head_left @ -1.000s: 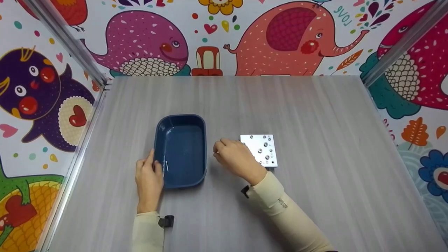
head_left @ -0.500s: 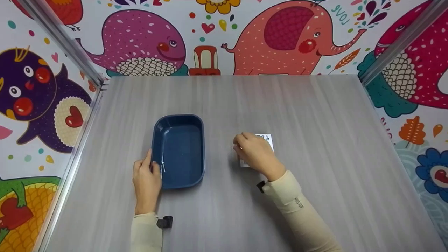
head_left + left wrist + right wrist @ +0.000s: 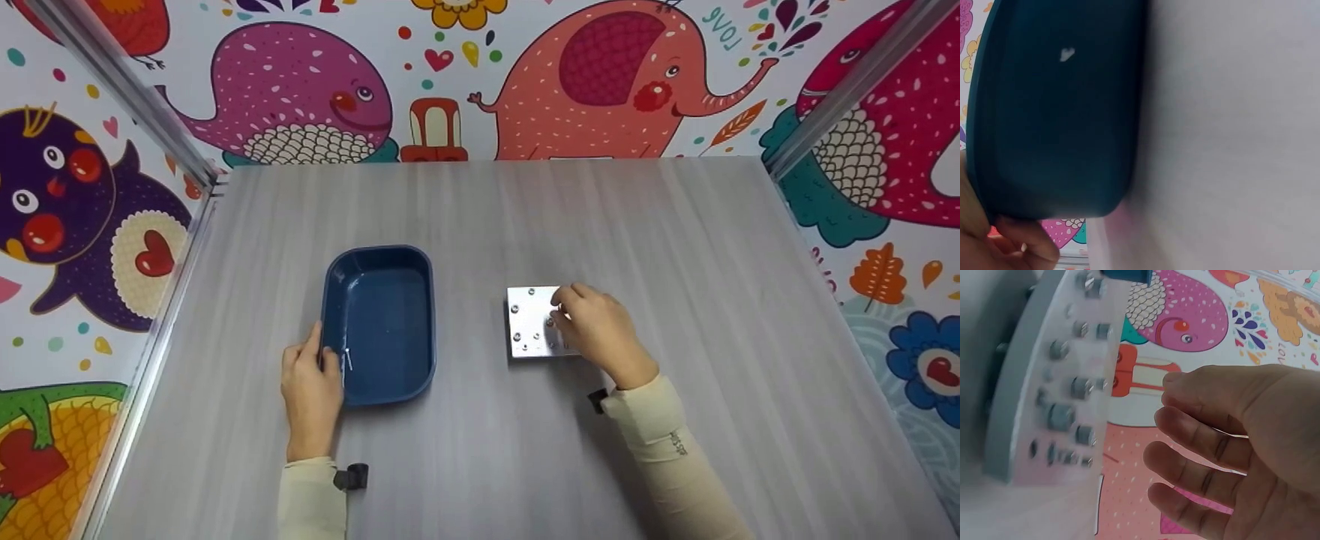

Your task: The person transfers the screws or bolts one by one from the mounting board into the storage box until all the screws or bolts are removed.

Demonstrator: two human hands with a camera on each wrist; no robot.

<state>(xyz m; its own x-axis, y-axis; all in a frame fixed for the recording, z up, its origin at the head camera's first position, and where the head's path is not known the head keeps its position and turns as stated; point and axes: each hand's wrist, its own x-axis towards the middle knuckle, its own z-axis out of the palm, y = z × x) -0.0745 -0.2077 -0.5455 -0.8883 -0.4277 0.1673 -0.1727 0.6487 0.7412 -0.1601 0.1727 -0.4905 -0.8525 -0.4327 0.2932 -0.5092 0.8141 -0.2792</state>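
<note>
In the head view a dark blue plastic tray (image 3: 390,300) stands on the table. My left hand (image 3: 310,401) grips its left rim; in the left wrist view a finger curls round the tray's corner. A small light sliver, like a screw (image 3: 348,360), shows near the tray's left wall. To the right lies a square silvery metal block (image 3: 529,322) with several socket-head screws standing in its top. My right hand (image 3: 604,334) is over the block's right part. Its fingers (image 3: 1176,461) curl loosely in the right wrist view, and nothing shows between them.
Grey wood-patterned table (image 3: 480,450) lies under everything. Printed cartoon walls (image 3: 442,75) close off the back and both sides, with metal posts (image 3: 840,90) at the corners. Several table inches separate tray and block.
My right hand has moved right, from beside the tray across the block to its right part, uncovering the block's left side. My left hand stays at the tray rim.
</note>
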